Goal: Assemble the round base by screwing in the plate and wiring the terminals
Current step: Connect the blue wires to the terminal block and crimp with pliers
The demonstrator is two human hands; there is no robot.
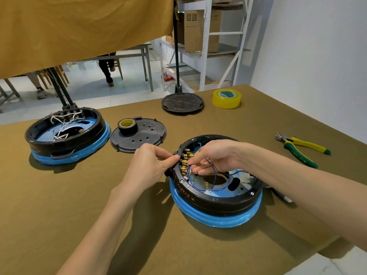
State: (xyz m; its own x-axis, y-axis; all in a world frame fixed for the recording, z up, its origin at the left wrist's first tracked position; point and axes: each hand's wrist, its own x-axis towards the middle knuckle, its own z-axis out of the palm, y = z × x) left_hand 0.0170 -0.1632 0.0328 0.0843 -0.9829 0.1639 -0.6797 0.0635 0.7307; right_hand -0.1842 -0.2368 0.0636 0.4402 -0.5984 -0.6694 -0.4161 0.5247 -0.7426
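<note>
A round black base (216, 203) wrapped in blue film lies open in front of me, showing a row of brass terminals (185, 161) on its left inner wall. A blue wire (215, 175) loops across its inside, ending in a ring lug. My left hand (153, 163) grips the base's left rim beside the terminals. My right hand (214, 155) reaches over the rim and pinches the blue wire at the terminals. A black perforated plate (147, 135) lies behind to the left.
A second open base (67, 135) with white wires sits far left. A black tape roll (128, 126) stands on the plate. Another black plate (182, 103), a clear yellow tape roll (227, 98) and green-yellow cutters (301, 148) lie at the back and right.
</note>
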